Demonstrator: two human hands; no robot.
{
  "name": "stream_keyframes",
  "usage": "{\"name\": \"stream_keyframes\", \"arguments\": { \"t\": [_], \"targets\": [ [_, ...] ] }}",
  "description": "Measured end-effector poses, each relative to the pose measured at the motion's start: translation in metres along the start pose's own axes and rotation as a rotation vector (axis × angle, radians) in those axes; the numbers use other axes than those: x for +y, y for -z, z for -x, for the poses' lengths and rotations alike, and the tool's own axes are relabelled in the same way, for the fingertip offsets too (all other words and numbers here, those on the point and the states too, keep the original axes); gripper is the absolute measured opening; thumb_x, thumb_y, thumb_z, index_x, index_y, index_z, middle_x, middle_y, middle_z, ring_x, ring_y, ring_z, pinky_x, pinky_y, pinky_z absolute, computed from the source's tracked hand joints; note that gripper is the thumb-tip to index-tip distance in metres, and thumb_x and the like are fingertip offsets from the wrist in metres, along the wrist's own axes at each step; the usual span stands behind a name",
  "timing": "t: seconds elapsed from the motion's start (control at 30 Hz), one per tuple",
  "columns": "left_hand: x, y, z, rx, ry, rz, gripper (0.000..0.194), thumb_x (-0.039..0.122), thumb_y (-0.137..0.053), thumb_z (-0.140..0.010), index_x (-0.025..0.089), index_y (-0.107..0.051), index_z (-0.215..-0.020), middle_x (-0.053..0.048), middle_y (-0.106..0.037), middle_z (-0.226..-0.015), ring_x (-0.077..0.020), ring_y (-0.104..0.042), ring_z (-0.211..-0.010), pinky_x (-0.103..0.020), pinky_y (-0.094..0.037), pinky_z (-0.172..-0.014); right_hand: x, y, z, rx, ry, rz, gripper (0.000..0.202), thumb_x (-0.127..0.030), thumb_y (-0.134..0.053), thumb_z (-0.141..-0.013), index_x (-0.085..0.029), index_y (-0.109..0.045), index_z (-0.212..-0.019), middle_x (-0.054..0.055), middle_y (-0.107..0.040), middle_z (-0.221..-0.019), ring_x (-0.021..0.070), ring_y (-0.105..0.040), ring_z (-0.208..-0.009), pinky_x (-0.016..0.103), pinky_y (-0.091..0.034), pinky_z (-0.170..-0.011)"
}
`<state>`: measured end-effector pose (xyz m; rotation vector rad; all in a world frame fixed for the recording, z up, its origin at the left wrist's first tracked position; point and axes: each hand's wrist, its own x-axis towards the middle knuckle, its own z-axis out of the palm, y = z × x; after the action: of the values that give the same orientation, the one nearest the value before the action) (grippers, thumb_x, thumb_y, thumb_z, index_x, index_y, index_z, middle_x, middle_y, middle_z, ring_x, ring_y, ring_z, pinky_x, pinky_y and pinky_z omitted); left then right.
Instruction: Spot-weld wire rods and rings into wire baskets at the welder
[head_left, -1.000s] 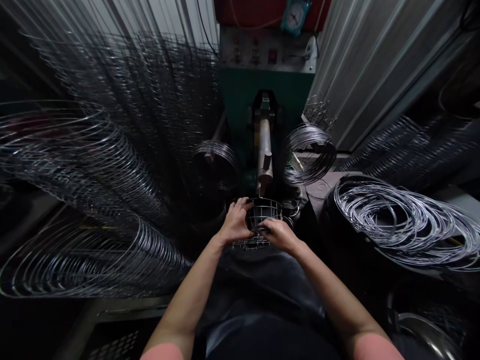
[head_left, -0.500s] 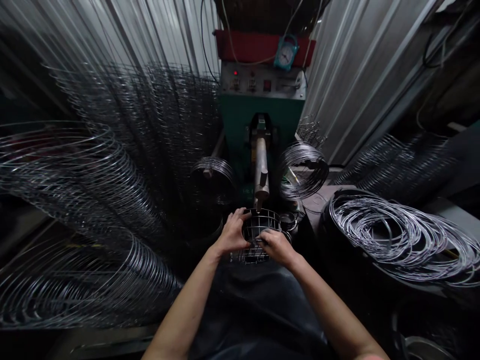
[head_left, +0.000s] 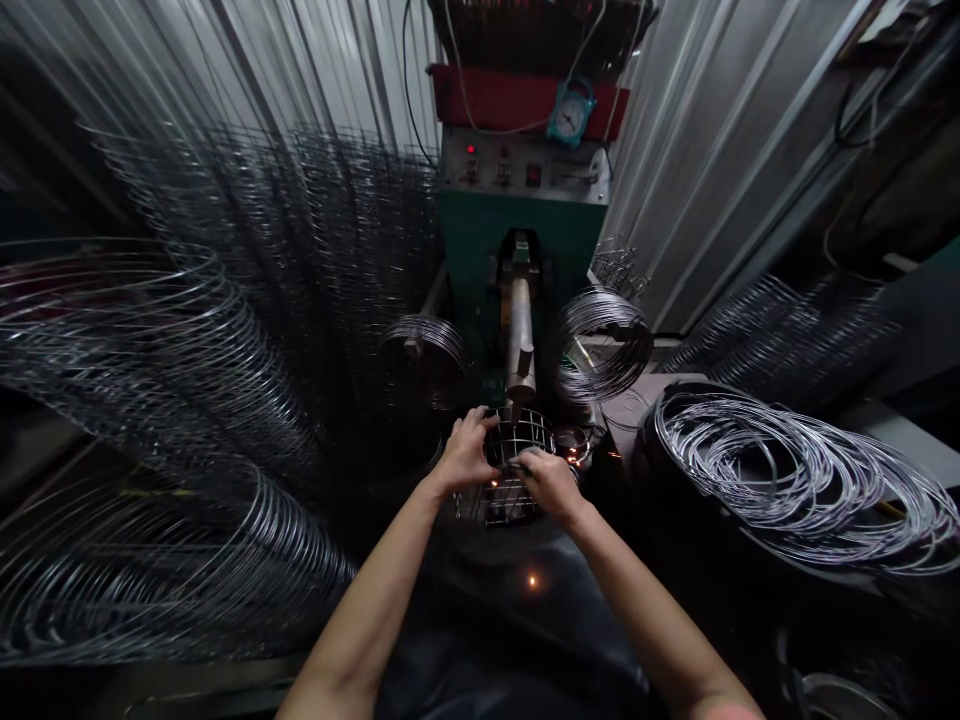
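A small round wire basket (head_left: 519, 438) sits under the tip of the metal welding arm (head_left: 520, 345), which reaches out from a green machine (head_left: 480, 235). My left hand (head_left: 466, 455) grips the basket's left side, its fingers over the rim and its thumb lower on the wires. With closed fingers my right hand (head_left: 547, 480) holds the near right part of the basket; its fingertips are partly hidden. Orange sparks (head_left: 532, 581) glow over the dark apron and near the basket.
Coils of wire rings (head_left: 604, 345) hang right of the welding arm, others (head_left: 424, 340) to its left. A black tub (head_left: 652, 470) full of loose rings stands at right. Tall stacks of wire rings (head_left: 247, 400) crowd the left. A teal clock (head_left: 570, 112) is on the machine.
Orange sparks have appeared around the basket, over the apron and to the right. Both hands keep their hold on the basket, which has barely shifted.
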<state>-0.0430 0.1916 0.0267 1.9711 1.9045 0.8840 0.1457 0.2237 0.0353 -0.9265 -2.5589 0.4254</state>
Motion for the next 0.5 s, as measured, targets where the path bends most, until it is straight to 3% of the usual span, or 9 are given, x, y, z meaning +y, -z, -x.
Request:
{"name": "stream_keyframes", "arguments": {
  "t": [0.17, 0.27, 0.4, 0.5],
  "targets": [
    [-0.004, 0.005, -0.02, -0.008, 0.003, 0.039, 0.085, 0.03, -0.082, -0.046, 0.018, -0.049, -0.124, -0.017, -0.04, -0.139, -0.0371, -0.032, -0.133, -0.053, -0.029, -0.107, 0.005, -0.004, -0.019, 0.047, -0.025, -0.014, 0.013, -0.019, -0.056, -0.087, -0.023, -0.067, -0.092, 0.004, -0.068, -0.091, 0.0154, -0.063, -0.082, 0.022, -0.045, -0.07],
    [-0.004, 0.004, -0.022, 0.011, 0.002, 0.055, 0.086, 0.034, -0.083, -0.046, 0.014, -0.05, -0.123, -0.02, -0.041, -0.137, -0.0375, -0.034, -0.132, -0.051, -0.031, -0.106, 0.002, -0.003, -0.018, 0.145, -0.055, -0.074, 0.013, -0.022, -0.058, -0.085, -0.024, -0.067, -0.093, 0.004, -0.065, -0.097, 0.0158, -0.063, -0.085, 0.023, -0.046, -0.072],
    [-0.004, 0.003, -0.018, 0.028, 0.016, 0.056, 0.093, 0.03, -0.085, -0.043, 0.014, -0.047, -0.127, -0.021, -0.035, -0.142, -0.038, -0.027, -0.135, -0.053, -0.026, -0.109, 0.001, 0.001, 0.009, 0.318, -0.125, -0.295, 0.028, -0.029, -0.059, -0.084, -0.02, -0.061, -0.11, 0.009, -0.06, -0.106, 0.0191, -0.06, -0.095, 0.029, -0.048, -0.084],
    [-0.006, 0.003, -0.023, 0.023, 0.019, 0.066, 0.093, 0.026, -0.085, -0.042, 0.017, -0.047, -0.126, -0.019, -0.032, -0.144, -0.038, -0.024, -0.136, -0.056, -0.02, -0.11, 0.013, -0.013, 0.049, 0.308, -0.282, -0.504, 0.028, -0.035, -0.049, -0.087, -0.018, -0.058, -0.108, 0.009, -0.063, -0.103, 0.0202, -0.06, -0.097, 0.034, -0.048, -0.088]
  ]
}}
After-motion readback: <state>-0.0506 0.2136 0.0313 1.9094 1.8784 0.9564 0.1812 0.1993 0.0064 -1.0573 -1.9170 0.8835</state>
